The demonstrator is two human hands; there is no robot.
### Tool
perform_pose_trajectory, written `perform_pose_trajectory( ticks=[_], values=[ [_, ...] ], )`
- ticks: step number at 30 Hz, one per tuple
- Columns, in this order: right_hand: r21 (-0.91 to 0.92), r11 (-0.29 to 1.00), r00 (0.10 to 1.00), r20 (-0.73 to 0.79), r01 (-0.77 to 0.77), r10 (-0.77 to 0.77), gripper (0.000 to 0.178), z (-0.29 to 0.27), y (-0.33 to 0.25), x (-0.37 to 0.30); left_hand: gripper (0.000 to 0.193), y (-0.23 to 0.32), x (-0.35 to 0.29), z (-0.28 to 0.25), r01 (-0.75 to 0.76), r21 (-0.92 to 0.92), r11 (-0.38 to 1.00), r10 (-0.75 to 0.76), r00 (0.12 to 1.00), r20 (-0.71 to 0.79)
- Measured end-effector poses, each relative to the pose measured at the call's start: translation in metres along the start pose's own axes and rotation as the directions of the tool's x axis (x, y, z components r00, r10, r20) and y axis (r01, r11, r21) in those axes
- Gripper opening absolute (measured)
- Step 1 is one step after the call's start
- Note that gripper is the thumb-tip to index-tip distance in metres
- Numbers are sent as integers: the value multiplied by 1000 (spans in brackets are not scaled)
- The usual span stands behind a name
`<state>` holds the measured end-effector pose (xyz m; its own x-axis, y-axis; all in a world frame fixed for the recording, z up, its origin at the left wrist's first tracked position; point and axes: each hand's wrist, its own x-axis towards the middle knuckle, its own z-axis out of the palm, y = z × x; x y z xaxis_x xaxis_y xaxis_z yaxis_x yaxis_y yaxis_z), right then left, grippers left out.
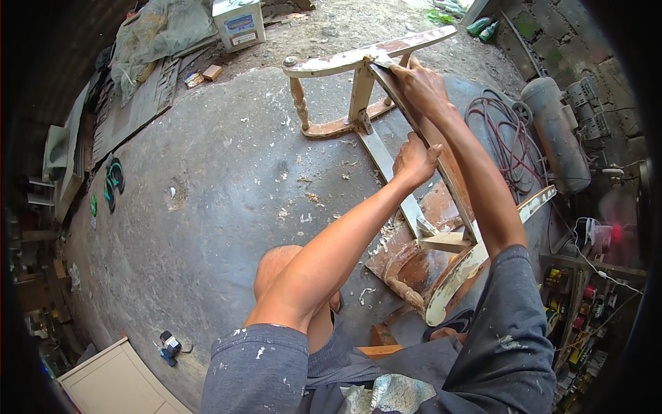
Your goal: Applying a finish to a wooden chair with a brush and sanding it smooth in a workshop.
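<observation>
A wooden furniture frame (362,93), with curved end pieces and turned posts, lies on its side before me. Its pale paint is patchy, with brown wood showing. My left hand (416,164) is closed around the long rail (452,183) near its middle. Farther up the same rail, close to the far joint, my right hand (422,88) is closed on a thin, flat scraper (381,61). Most of that tool is hidden by the fingers. The near curved piece (452,286) rests by my feet, over a brown board (386,265).
Paint flakes (314,198) lie scattered on the concrete floor. To the right are a coiled hose (507,131) and a compressor tank (555,131). A cordless tool (167,348) and pale panel (121,383) lie lower left; sandals (113,181) and a white box (238,26) are farther off.
</observation>
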<state>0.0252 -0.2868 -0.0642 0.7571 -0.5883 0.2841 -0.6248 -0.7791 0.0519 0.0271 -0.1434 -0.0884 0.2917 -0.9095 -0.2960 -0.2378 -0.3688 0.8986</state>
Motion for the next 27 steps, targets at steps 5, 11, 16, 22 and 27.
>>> perform_pose_trajectory(
  ticks=[5, 11, 16, 22, 27],
  values=[
    [-11, 1000, 1000, 2, 6, -6, 43, -8, 5, -17, 61, -3, 2, 4, -16, 5, 1000, 16, 1000, -18],
    [-54, 998, 997, 73, -20, 24, 33, -10, 0, -3, 63, -3, 3, 4, 6, -38, 999, -5, 1000, 19],
    [14, 999, 999, 46, 29, -30, 41, -12, 1, -16, 63, -4, 2, 4, -15, 34, 999, 16, 999, -42],
    [-58, 998, 997, 83, -1, 5, 33, -9, 3, 3, 63, -5, 5, 6, -26, -25, 999, 27, 999, 27],
    [-27, 1000, 999, 46, -7, 8, 32, -17, 1, -15, 63, -9, 5, 7, -50, 41, 998, 52, 998, -45]
  ],
)
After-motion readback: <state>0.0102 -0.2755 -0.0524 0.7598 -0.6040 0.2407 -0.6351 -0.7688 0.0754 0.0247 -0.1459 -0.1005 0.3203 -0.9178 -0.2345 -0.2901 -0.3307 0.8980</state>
